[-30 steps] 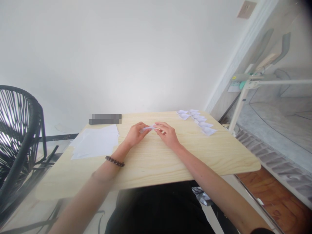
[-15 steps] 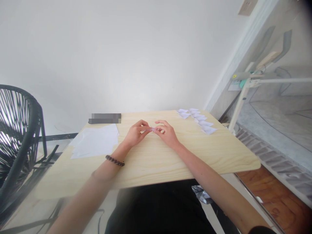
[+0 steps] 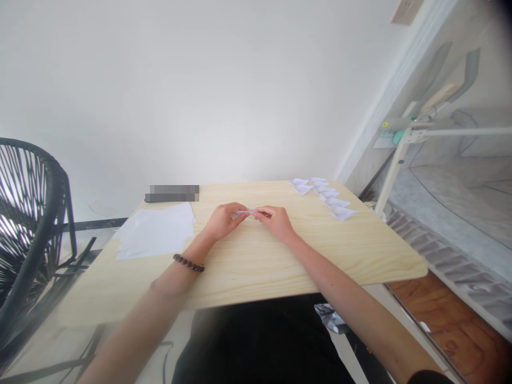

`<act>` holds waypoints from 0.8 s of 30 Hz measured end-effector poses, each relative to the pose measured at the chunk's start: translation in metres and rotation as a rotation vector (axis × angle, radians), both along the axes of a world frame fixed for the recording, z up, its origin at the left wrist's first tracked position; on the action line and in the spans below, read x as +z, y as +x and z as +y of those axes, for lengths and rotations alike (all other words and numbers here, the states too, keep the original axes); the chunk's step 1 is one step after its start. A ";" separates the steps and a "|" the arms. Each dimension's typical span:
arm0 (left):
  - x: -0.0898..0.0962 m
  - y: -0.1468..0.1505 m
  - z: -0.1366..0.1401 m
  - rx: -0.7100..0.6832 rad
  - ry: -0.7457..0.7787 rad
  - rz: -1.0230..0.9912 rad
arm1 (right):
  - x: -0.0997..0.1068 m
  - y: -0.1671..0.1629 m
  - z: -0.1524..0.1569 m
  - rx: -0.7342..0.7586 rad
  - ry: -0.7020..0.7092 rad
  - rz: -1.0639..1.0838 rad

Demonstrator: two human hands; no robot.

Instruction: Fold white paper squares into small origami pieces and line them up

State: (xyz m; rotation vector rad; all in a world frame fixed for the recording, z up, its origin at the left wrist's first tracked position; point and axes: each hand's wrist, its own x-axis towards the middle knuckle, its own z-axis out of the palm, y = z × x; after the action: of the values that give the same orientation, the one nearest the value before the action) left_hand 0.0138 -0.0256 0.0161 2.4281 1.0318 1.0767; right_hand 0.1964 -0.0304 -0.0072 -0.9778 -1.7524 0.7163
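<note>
Between my two hands, above the middle of the wooden table (image 3: 256, 266), is a small piece of folded white paper (image 3: 242, 212). My left hand (image 3: 224, 220) pinches it from the left, thumb below and fingers over it. My right hand (image 3: 275, 220) grips its right end between thumb and fingertips, the other fingers curled in. The fingertips of both hands nearly meet. Most of the paper is covered by the fingers, so its exact shape does not show. A dark bead bracelet (image 3: 189, 263) circles my left wrist.
Loose white paper sheets (image 3: 160, 232) lie at the left. A dark, pixelated object (image 3: 172, 193) sits at the back left. Several folded white paper pieces (image 3: 338, 207) stand in rows at the back right. A black woven chair (image 3: 52, 176) is left of the table; a wall (image 3: 224, 96) rises behind.
My right hand's raised fingers have come down and curled in onto the paper. My left fingers have closed over it too, and slightly more of its left part shows.
</note>
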 end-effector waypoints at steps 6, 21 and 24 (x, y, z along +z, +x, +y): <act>0.001 0.001 -0.001 0.025 -0.006 -0.015 | -0.002 -0.001 0.001 -0.066 -0.048 0.038; 0.003 0.001 -0.004 0.041 -0.144 -0.059 | 0.003 -0.001 -0.004 -0.024 0.024 -0.068; 0.005 0.001 -0.004 0.029 -0.159 -0.065 | 0.002 -0.001 -0.004 -0.006 0.014 -0.032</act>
State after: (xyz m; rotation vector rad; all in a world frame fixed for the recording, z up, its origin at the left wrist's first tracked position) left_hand 0.0150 -0.0297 0.0207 2.2452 1.0911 1.0340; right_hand 0.1952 -0.0344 -0.0055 -0.9893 -1.7790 0.6871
